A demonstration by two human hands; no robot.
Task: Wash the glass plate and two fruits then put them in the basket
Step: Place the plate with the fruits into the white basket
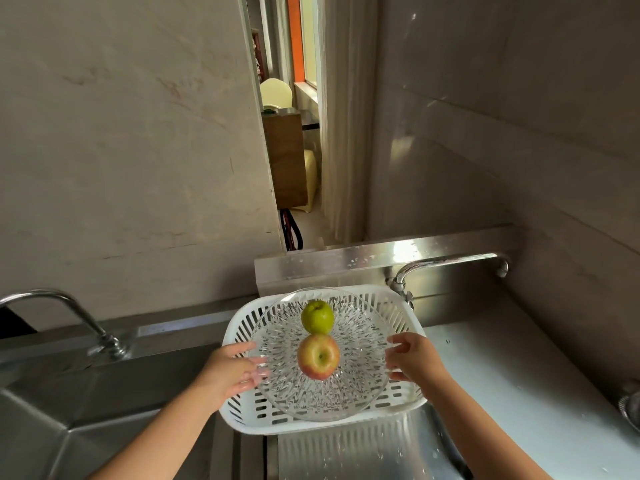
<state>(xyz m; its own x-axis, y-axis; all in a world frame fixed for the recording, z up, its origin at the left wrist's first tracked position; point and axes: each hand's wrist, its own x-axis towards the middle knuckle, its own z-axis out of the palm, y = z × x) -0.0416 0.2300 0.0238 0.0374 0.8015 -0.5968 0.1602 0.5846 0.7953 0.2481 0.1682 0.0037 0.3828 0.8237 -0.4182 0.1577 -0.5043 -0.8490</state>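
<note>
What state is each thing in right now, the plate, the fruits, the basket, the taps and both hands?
glass plate: in the basket, both fruits on it
green apple: upright
red apple: upright
basket: holding the plate
left tap: not running
right tap: not running
left hand: at plate rim
right hand: at plate rim

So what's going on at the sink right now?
A person has both hands on a glass plate, the left hand at its left rim and the right hand at its right rim. A green apple and a red apple sit on the plate, which is over the white basket.
</note>
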